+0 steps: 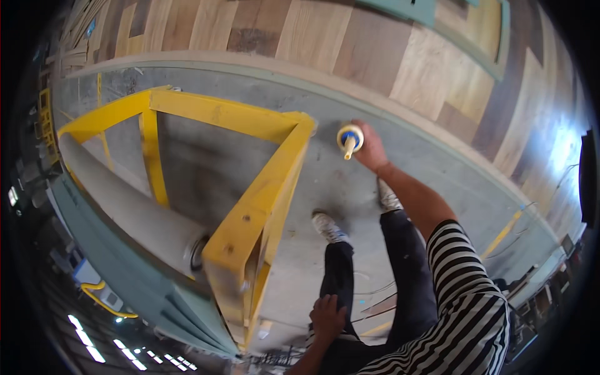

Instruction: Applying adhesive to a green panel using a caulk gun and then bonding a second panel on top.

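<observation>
My right hand (370,147) is stretched out in front of me over the concrete floor (350,200). It is shut on a small roll (350,139) with a blue and white rim and a cream handle sticking out of its middle. The roll is just right of the corner of a yellow metal frame (269,187). My left hand (327,316) rests flat on my left thigh, on dark trousers, and holds nothing. Both my feet in pale sneakers (328,226) stand on the floor beside the frame.
A long grey tube (125,206) lies inside the yellow frame at the left. A teal panel (131,281) runs along the frame's lower left. Patchwork wooden boards (350,37) stretch across the top. Yellow floor lines (503,234) show at the right.
</observation>
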Tool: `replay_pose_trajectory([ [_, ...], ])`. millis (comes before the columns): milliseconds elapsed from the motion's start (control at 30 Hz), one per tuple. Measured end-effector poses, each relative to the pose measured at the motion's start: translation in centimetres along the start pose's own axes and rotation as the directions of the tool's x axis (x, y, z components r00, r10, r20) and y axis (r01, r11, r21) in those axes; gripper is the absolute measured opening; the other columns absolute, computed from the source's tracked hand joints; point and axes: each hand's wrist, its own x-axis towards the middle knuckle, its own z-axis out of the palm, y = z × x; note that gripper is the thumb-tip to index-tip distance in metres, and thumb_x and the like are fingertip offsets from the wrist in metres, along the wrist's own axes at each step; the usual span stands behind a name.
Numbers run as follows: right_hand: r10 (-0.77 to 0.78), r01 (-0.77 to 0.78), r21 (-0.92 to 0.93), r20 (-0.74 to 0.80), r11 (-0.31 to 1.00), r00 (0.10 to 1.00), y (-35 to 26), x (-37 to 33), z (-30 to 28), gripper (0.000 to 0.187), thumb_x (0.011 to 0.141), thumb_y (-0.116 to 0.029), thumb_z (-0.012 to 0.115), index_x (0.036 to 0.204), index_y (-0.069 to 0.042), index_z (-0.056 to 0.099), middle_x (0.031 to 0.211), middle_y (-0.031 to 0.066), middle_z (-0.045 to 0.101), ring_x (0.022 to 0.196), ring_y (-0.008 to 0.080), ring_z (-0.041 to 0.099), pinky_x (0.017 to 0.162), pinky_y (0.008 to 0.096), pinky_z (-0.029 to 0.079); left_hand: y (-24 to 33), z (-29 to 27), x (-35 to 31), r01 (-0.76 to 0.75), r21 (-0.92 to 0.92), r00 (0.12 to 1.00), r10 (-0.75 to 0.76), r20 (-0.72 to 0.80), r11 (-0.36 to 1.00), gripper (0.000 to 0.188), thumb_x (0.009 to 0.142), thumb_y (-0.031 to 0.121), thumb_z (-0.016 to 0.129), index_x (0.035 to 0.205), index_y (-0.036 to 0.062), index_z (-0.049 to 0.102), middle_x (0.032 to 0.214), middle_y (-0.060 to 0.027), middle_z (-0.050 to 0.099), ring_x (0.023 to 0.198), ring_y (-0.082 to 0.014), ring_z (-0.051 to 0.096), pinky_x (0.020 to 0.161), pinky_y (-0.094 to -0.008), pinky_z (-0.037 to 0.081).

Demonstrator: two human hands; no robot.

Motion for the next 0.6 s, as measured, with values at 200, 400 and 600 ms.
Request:
replay_pose_trajectory([
  [200, 0.062, -0.068, 0.067, 0.093, 0.995, 0.994, 4.6, 2.6, 7.1, 0.061, 0.075, -0.011, 0.074, 0.129, -0.011, 0.047, 0.125, 0.0166, 0.056, 0.116, 0.0387, 0.053, 0.094, 0.0422, 0.047, -0.1, -1.4, 0.4, 0.031, 0.011, 0.999, -0.031, -0.013, 0.999, 0.043, 0.081, 0.034, 0.068, 0.116, 0.0094, 0.061, 0.123, -0.0126, 0.056, 0.117, -0.0367, 0.05, 0.094, -0.0484, 0.043],
  [400, 0.126, -0.126, -0.011, 0.137, 0.992, 0.983, 7.3, 2.1, 3.2, 0.079, 0.074, -0.003, 0.073, 0.142, -0.009, 0.033, 0.132, 0.0198, 0.049, 0.12, 0.0405, 0.05, 0.096, 0.0432, 0.045, 2.0, -0.2, 1.2, 0.062, 0.035, 0.997, -0.061, -0.054, 0.997, 0.039, 0.083, 0.035, 0.065, 0.115, 0.0133, 0.061, 0.122, -0.0094, 0.057, 0.114, -0.0342, 0.053, 0.088, -0.0482, 0.048],
  [600, 0.453, -0.465, -0.063, 0.379, 0.883, 0.807, 2.6, -5.7, 0.5, 0.1, 0.072, -0.009, 0.076, 0.151, -0.009, 0.014, 0.147, 0.0262, 0.034, 0.134, 0.0375, 0.039, 0.107, 0.0419, 0.037, 2.7, 3.2, -2.6, 0.23, -0.047, 0.973, -0.229, 0.019, 0.972, 0.041, 0.087, 0.038, 0.058, 0.122, 0.0164, 0.056, 0.127, -0.0068, 0.052, 0.126, -0.0342, 0.04, 0.092, -0.0585, 0.039],
])
